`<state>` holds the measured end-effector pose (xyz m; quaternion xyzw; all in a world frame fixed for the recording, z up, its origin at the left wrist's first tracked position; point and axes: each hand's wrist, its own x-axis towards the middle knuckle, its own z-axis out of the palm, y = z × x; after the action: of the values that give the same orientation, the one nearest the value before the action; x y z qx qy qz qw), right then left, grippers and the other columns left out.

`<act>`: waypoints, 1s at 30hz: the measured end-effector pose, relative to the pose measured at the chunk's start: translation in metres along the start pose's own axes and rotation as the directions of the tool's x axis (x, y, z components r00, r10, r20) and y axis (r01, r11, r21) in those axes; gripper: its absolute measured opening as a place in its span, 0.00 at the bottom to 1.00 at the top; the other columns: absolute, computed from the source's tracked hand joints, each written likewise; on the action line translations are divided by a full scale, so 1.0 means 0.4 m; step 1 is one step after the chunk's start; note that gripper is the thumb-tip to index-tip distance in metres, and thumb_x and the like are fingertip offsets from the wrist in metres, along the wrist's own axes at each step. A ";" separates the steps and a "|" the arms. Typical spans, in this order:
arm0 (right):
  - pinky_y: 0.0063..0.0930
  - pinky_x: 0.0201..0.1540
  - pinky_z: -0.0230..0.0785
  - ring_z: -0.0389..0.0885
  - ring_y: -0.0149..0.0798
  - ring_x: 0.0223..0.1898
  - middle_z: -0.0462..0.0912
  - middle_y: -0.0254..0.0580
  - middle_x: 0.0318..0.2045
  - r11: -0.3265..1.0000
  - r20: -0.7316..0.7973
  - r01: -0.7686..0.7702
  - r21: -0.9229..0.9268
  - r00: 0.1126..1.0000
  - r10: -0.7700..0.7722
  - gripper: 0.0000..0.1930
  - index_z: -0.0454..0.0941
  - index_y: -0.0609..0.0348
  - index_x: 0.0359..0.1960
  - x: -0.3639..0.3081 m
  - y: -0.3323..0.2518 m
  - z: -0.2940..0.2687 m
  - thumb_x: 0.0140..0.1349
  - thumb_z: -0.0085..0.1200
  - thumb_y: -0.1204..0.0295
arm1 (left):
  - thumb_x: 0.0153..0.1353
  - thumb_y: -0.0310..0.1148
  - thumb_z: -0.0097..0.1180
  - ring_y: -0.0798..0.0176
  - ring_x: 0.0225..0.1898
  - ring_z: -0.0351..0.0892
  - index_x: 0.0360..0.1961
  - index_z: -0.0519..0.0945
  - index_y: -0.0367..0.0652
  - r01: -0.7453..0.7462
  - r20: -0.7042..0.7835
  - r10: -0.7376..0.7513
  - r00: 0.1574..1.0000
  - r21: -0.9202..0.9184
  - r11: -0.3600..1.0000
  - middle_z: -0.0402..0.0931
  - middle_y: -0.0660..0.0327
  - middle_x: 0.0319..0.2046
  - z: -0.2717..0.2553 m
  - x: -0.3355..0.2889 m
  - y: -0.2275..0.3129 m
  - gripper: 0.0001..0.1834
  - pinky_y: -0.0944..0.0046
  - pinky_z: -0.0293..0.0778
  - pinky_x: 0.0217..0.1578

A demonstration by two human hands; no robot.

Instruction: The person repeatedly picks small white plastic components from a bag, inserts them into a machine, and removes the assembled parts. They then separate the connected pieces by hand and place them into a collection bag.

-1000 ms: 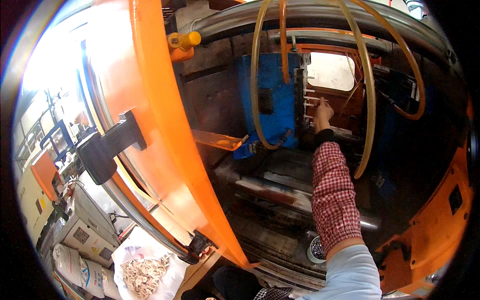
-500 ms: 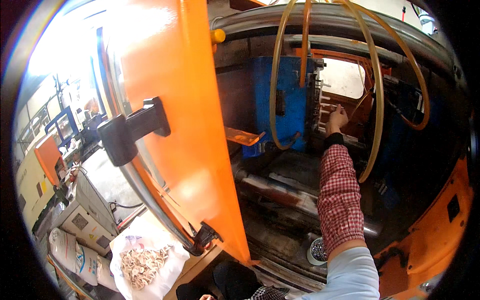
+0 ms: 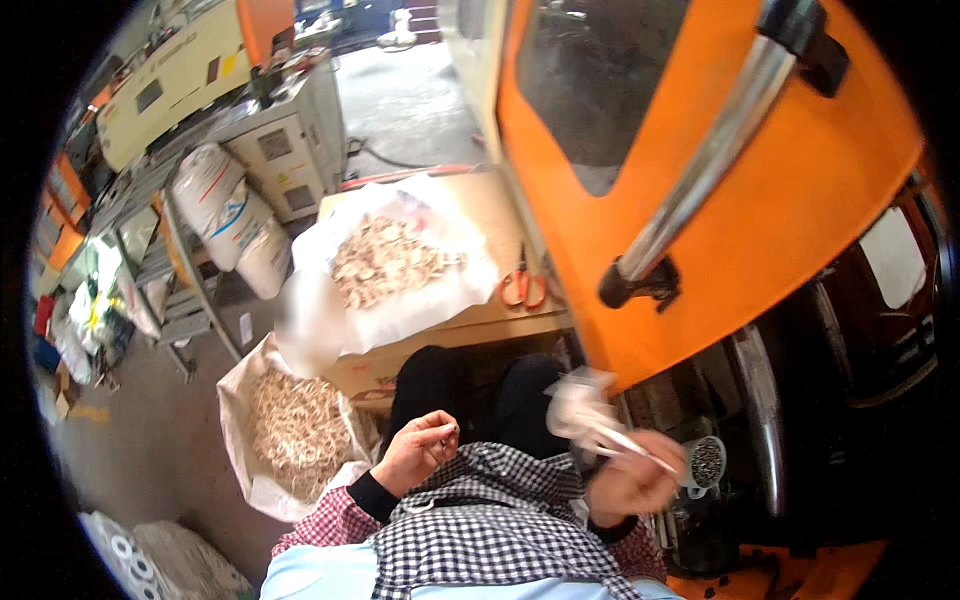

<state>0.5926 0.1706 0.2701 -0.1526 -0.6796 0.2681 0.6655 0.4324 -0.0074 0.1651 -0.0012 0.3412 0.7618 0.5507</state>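
Observation:
My right hand (image 3: 640,478) is closed around the stick-like stem of a white moulded plastic piece (image 3: 582,410), both smeared by motion, just right of my lap. In front of my apron my left hand (image 3: 415,452) is pinched shut. A tiny dark spot shows at its fingertips, too small to name. Beyond my knees, a white bag (image 3: 440,300) lies spread open with a heap of small off-white plastic parts (image 3: 385,258). Orange-handled scissors (image 3: 522,288) lie to the right of that bag. Lower left stands an open sack (image 3: 235,400) full of thin off-white plastic scraps (image 3: 300,430).
The orange machine door (image 3: 660,330) with its metal handle (image 3: 710,160) reaches over the right side. A white tub of small metal pieces (image 3: 705,462) sits by the machine's bars. Stuffed white bags (image 3: 230,220) lean beside a rack and grey cabinet (image 3: 285,165) at the left.
My right arm has come back out of the machine, and the hand now holds the white plastic piece beside my lap. The view has swung left and down, bringing my left hand into full sight.

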 end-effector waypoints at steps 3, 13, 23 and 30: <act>0.25 0.30 0.70 0.78 0.37 0.27 0.77 0.45 0.29 0.951 0.501 -0.303 0.066 0.834 0.231 0.05 0.75 0.64 0.32 -0.068 0.051 0.199 0.54 0.56 0.79 | 0.60 0.26 0.49 0.69 0.26 0.72 0.33 0.74 0.38 -0.075 -0.136 0.066 0.989 -0.064 0.995 0.73 0.63 0.25 -0.071 -0.055 0.000 0.03 0.72 0.69 0.29; 0.36 0.36 0.69 0.77 0.50 0.33 0.78 0.50 0.29 0.958 0.740 -0.283 -0.041 0.636 0.219 0.13 0.75 0.66 0.36 -0.194 0.187 0.616 0.54 0.56 0.68 | 0.60 0.26 0.49 0.69 0.25 0.69 0.34 0.74 0.38 -0.286 -0.214 0.262 0.941 -0.092 0.954 0.72 0.62 0.25 -0.105 -0.118 0.029 0.03 0.72 0.66 0.29; 0.28 0.29 0.73 0.80 0.42 0.27 0.80 0.46 0.27 0.933 0.834 -0.359 0.038 0.526 0.169 0.06 0.81 0.63 0.30 -0.240 0.034 0.138 0.53 0.58 0.74 | 0.63 0.28 0.47 0.74 0.26 0.71 0.36 0.73 0.37 0.018 0.019 -0.021 1.000 0.123 0.992 0.72 0.65 0.27 -0.009 -0.058 -0.028 0.06 0.77 0.67 0.28; 0.32 0.34 0.72 0.78 0.44 0.33 0.77 0.44 0.29 0.997 0.803 0.050 -0.066 0.596 0.023 0.09 0.77 0.62 0.36 -0.122 0.053 0.002 0.54 0.49 0.74 | 0.65 0.27 0.43 0.70 0.31 0.73 0.40 0.74 0.33 0.150 0.169 -0.169 0.971 0.118 0.982 0.75 0.61 0.32 0.156 0.032 -0.044 0.09 0.75 0.70 0.34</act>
<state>0.5918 0.1603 0.2180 -0.0377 -0.9176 0.2751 0.2844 0.4655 0.0385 0.1991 0.0682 0.3289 0.6931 0.6377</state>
